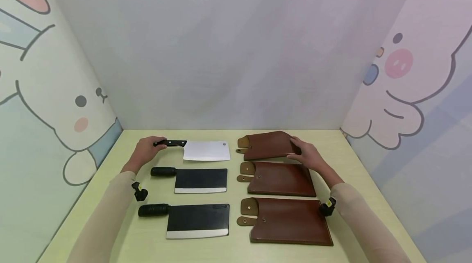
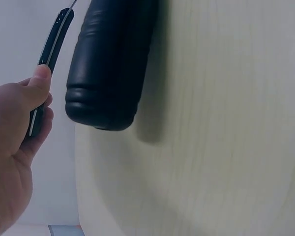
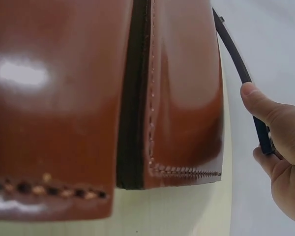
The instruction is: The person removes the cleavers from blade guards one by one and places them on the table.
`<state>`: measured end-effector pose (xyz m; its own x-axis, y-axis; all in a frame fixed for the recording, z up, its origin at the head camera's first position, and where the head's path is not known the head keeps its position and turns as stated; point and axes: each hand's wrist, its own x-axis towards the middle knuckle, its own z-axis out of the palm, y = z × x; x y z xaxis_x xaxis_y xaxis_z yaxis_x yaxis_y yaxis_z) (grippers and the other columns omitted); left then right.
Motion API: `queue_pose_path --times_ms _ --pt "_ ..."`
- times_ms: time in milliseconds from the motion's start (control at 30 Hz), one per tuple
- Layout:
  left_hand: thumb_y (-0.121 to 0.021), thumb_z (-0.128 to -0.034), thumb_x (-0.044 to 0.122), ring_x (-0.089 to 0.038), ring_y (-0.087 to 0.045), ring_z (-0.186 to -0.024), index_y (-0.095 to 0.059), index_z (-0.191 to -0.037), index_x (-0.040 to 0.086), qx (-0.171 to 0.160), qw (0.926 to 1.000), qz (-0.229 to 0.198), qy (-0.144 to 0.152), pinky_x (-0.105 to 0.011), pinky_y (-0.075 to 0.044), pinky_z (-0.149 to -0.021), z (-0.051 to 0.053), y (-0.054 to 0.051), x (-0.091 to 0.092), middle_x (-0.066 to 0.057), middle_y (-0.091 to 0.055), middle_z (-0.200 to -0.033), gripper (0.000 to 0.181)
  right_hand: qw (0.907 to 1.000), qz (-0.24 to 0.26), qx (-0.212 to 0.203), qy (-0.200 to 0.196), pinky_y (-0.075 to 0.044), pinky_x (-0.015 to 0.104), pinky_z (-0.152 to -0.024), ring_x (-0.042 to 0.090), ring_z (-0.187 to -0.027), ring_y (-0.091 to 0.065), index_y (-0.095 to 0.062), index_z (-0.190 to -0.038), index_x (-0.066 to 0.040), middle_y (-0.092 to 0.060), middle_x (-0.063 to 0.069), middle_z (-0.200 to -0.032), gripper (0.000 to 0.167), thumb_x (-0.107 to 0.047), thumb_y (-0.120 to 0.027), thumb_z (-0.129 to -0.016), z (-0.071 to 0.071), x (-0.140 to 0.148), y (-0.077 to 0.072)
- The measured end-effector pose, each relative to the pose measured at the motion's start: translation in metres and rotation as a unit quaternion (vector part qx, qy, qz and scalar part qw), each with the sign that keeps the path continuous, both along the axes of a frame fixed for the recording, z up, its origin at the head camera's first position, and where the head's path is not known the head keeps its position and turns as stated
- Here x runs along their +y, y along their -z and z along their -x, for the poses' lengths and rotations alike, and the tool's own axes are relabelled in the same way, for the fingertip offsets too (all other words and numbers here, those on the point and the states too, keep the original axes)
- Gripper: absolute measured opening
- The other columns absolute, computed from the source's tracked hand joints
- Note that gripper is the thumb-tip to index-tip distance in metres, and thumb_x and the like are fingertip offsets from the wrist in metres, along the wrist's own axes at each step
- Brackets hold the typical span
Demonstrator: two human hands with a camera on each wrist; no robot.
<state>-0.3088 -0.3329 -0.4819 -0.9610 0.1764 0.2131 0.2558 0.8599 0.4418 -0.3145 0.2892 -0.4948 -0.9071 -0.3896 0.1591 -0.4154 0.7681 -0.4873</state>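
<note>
My left hand (image 1: 145, 150) grips the black riveted handle of the farthest cleaver (image 1: 207, 150), whose bright blade points right. The left wrist view shows thumb and fingers around that handle (image 2: 52, 42), off the table. My right hand (image 1: 310, 156) pinches the right end of the farthest brown leather sheath (image 1: 269, 145). Its strap end points left, towards the blade, and the sheath is slightly tilted. Edge-on in the right wrist view, the held sheath (image 3: 234, 56) sits between thumb and fingers, raised from the table. Blade and sheath are apart, with a small gap between them.
Two dark-bladed cleavers, a middle one (image 1: 201, 180) and a near one (image 1: 198, 221), lie on the left of the pale table (image 1: 184, 252). Opposite them lie a middle sheath (image 1: 284, 179) and a near sheath (image 1: 291, 220). A wall (image 1: 228, 50) stands behind.
</note>
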Motion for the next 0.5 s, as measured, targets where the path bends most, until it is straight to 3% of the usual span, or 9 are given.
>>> queue_pose_path --times_ms 500 --pt "-0.071 -0.098 0.021 -0.049 -0.058 -0.119 -0.065 -0.133 -0.003 -0.051 0.9986 0.012 0.004 -0.063 -0.043 -0.102 0.007 0.016 -0.006 -0.03 -0.064 -0.125 0.043 0.9992 -0.024 -0.03 0.006 -0.042 0.063 -0.107 0.051 -0.138 -0.043 -0.04 -0.153 0.007 -0.039 0.032 -0.155 0.083 -0.036 -0.078 -0.092 0.004 0.002 0.011"
